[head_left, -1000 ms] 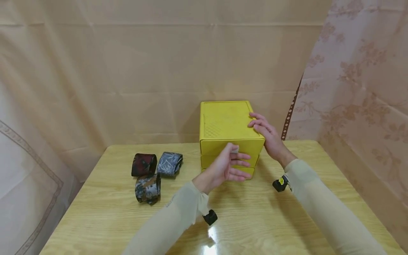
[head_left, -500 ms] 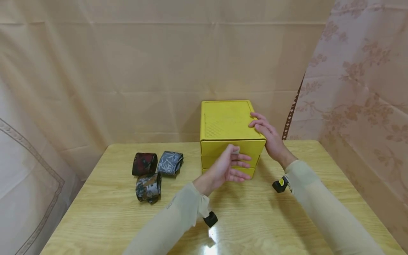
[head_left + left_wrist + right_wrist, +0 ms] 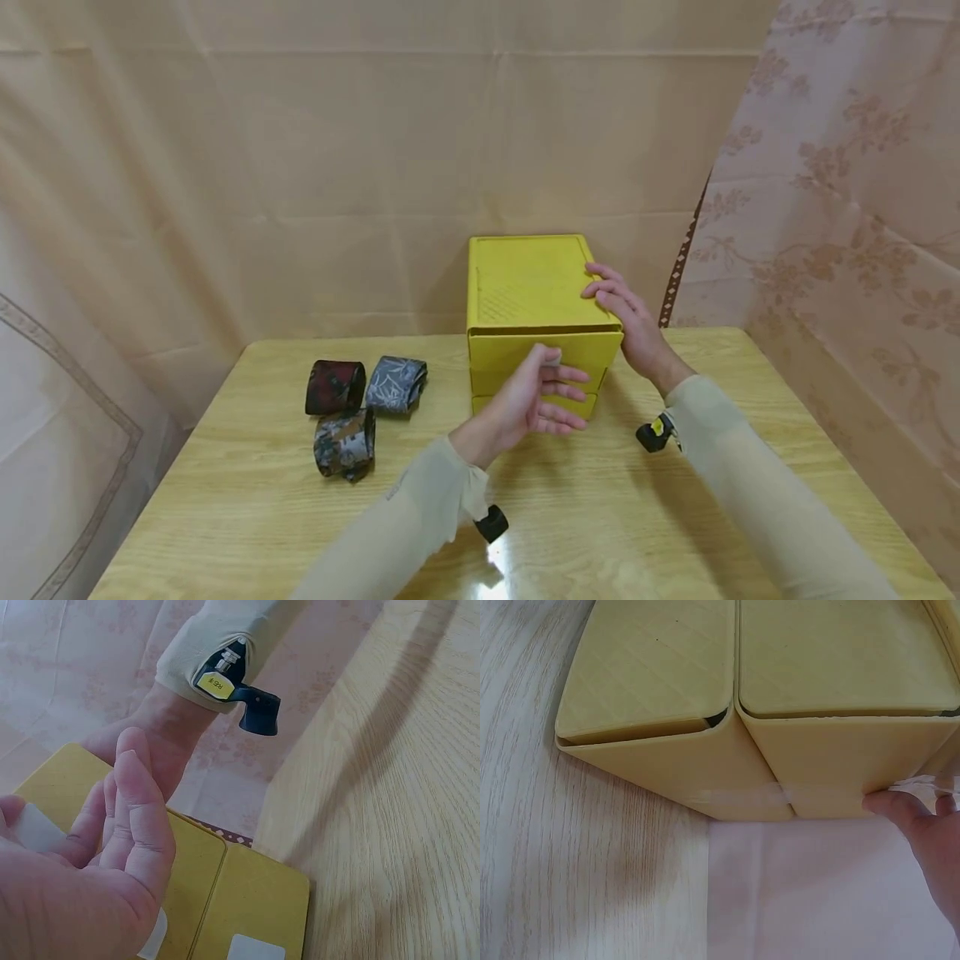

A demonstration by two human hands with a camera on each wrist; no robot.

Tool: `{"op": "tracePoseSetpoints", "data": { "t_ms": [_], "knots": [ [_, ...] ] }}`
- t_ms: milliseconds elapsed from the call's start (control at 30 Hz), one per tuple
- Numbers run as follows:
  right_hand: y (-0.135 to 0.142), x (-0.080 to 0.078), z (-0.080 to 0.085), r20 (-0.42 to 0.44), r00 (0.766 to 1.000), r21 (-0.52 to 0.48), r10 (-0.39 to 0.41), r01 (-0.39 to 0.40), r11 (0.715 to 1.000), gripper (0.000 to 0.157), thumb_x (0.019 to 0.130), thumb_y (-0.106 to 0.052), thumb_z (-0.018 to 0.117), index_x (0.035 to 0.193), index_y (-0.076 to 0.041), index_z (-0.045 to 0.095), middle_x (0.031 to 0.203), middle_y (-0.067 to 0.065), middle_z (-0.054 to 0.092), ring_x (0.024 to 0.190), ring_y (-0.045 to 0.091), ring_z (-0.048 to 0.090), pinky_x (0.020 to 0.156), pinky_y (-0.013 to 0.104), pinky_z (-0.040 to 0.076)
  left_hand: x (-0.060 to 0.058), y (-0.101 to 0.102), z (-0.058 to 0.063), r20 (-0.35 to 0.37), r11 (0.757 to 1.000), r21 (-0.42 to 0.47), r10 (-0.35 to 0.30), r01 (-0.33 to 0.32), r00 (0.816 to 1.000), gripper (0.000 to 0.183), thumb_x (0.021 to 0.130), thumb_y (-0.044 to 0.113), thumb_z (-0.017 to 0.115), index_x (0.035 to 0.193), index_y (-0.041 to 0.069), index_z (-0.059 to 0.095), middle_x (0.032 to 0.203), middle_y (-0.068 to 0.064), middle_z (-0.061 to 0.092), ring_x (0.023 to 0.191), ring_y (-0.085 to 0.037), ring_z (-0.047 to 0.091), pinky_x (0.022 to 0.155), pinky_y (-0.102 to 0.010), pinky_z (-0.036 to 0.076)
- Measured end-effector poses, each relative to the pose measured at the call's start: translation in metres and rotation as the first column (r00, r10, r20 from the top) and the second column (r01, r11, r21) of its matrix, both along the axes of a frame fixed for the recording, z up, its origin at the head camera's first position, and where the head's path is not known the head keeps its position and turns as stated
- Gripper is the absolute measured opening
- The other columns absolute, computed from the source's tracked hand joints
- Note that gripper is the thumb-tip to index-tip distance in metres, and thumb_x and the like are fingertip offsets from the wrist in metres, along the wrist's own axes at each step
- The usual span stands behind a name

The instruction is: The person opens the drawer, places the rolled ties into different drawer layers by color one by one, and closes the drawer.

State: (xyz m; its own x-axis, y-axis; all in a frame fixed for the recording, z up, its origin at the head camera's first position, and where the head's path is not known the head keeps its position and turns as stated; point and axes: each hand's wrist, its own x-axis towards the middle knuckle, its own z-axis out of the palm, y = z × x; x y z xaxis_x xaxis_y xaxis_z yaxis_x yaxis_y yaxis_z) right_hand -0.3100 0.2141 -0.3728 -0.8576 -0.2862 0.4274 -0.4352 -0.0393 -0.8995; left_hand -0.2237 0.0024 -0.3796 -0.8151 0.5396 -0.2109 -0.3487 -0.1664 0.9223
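A yellow two-drawer box [image 3: 528,279] stands at the back of the wooden table. Its upper drawer [image 3: 495,360] sits slightly forward, with a dark slit under the top panel. My left hand [image 3: 534,396] is at that drawer's front, thumb hooked at the white pull and the other fingers extended, apart from the front. On the box's right top edge, my right hand [image 3: 628,317] holds on, fingertips over the top; its thumb presses the side panel [image 3: 840,765] in the right wrist view. The lower drawer [image 3: 259,900] shows a white patch in the left wrist view.
Three rolled neckties lie at the table's left: a dark red one [image 3: 335,387], a grey leaf-patterned one [image 3: 395,385] and a brown-grey floral one [image 3: 345,443]. A beige cloth [image 3: 337,167] hangs behind, with a floral cloth [image 3: 855,217] at the right.
The upper drawer has slid a little toward me with my left hand, widening the slit below the top panel. The right hand keeps its place on the box; the neckties have not moved.
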Motion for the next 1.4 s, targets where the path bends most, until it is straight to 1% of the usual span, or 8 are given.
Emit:
{"op": "tracePoseSetpoints", "data": {
  "t_ms": [133, 333, 500, 800, 1000, 1233, 1300, 1400],
  "knots": [
    [-0.001, -0.001, 0.000, -0.004, 1.000, -0.003, -0.003, 0.003, 1.000, 0.025, 0.109, -0.024, 0.043, 0.106, -0.010, 0.063, 0.159, 0.010, 0.030, 0.150, 0.027, 0.017, 0.120, 0.047, 0.012, 0.001, -0.001, 0.001, -0.013, 1.000, -0.006, 0.001, -0.001, 1.000, 0.064, 0.096, 0.056, 0.043, 0.122, 0.003, 0.067, 0.116, -0.019, 0.066, 0.073, -0.026, 0.073, 0.066, -0.035, 0.060],
    [-0.001, -0.001, 0.000, 0.002, 1.000, 0.003, -0.015, 0.015, 1.000, 0.025, 0.109, -0.026, 0.043, 0.106, -0.011, 0.063, 0.160, 0.009, 0.030, 0.150, 0.028, 0.017, 0.121, 0.047, 0.012, 0.001, -0.003, 0.001, -0.023, 1.000, -0.009, -0.023, 0.023, 0.999, 0.070, 0.097, 0.057, 0.043, 0.129, -0.002, 0.063, 0.104, -0.009, 0.066, 0.072, -0.025, 0.072, 0.064, -0.032, 0.060],
    [0.000, 0.001, -0.002, -0.009, 1.000, -0.003, -0.028, 0.028, 1.000, 0.026, 0.109, -0.025, 0.043, 0.106, -0.010, 0.064, 0.160, 0.010, 0.031, 0.150, 0.027, 0.018, 0.120, 0.045, 0.013, 0.002, -0.003, 0.001, -0.015, 0.999, -0.020, -0.040, 0.040, 0.999, 0.071, 0.095, 0.059, 0.043, 0.129, 0.000, 0.063, 0.105, -0.009, 0.066, 0.072, -0.024, 0.071, 0.064, -0.032, 0.059],
    [-0.002, 0.001, 0.000, -0.023, 0.999, 0.013, -0.040, 0.040, 0.999, 0.026, 0.110, -0.023, 0.042, 0.107, -0.006, 0.062, 0.159, 0.011, 0.032, 0.150, 0.027, 0.019, 0.121, 0.052, 0.010, 0.006, -0.005, 0.002, -0.012, 0.999, -0.037, -0.041, 0.040, 0.999, 0.067, 0.096, 0.058, 0.043, 0.124, 0.002, 0.066, 0.099, -0.007, 0.066, 0.069, -0.023, 0.071, 0.062, -0.032, 0.058],
    [-0.001, 0.002, 0.001, -0.005, 1.000, -0.018, -0.020, 0.020, 1.000, 0.026, 0.110, -0.020, 0.042, 0.107, -0.003, 0.061, 0.159, 0.011, 0.031, 0.150, 0.026, 0.017, 0.120, 0.050, 0.010, 0.015, -0.008, 0.005, -0.009, 0.992, -0.080, -0.099, 0.098, 0.995, 0.063, 0.096, 0.058, 0.040, 0.122, 0.008, 0.067, 0.099, -0.005, 0.066, 0.070, -0.022, 0.069, 0.062, -0.033, 0.057],
    [0.001, 0.003, 0.003, 0.022, 1.000, -0.008, -0.005, 0.005, 1.000, 0.027, 0.110, -0.022, 0.041, 0.107, -0.006, 0.062, 0.160, 0.009, 0.029, 0.150, 0.026, 0.016, 0.119, 0.045, 0.018, 0.021, -0.012, 0.003, -0.011, 0.984, -0.102, -0.150, 0.148, 0.989, 0.070, 0.096, 0.066, 0.040, 0.127, 0.010, 0.067, 0.102, -0.007, 0.066, 0.071, -0.021, 0.067, 0.062, -0.032, 0.057],
    [0.002, 0.002, 0.003, 0.018, 1.000, 0.011, -0.006, 0.006, 1.000, 0.027, 0.110, -0.022, 0.041, 0.107, -0.006, 0.062, 0.160, 0.008, 0.029, 0.150, 0.027, 0.017, 0.119, 0.046, 0.017, 0.021, -0.014, 0.001, -0.012, 0.982, -0.104, -0.162, 0.160, 0.987, 0.075, 0.094, 0.072, 0.041, 0.127, 0.009, 0.066, 0.102, -0.007, 0.067, 0.072, -0.021, 0.067, 0.063, -0.032, 0.057],
    [0.003, 0.000, 0.004, -0.004, 1.000, 0.061, -0.011, 0.011, 0.998, 0.027, 0.110, -0.022, 0.041, 0.109, -0.005, 0.062, 0.160, 0.009, 0.030, 0.150, 0.028, 0.018, 0.119, 0.052, 0.015, 0.020, -0.020, -0.004, -0.016, 0.981, -0.101, -0.167, 0.165, 0.986, 0.083, 0.091, 0.079, 0.042, 0.127, 0.008, 0.064, 0.101, -0.006, 0.067, 0.073, -0.020, 0.067, 0.063, -0.032, 0.056]
  ]
}}
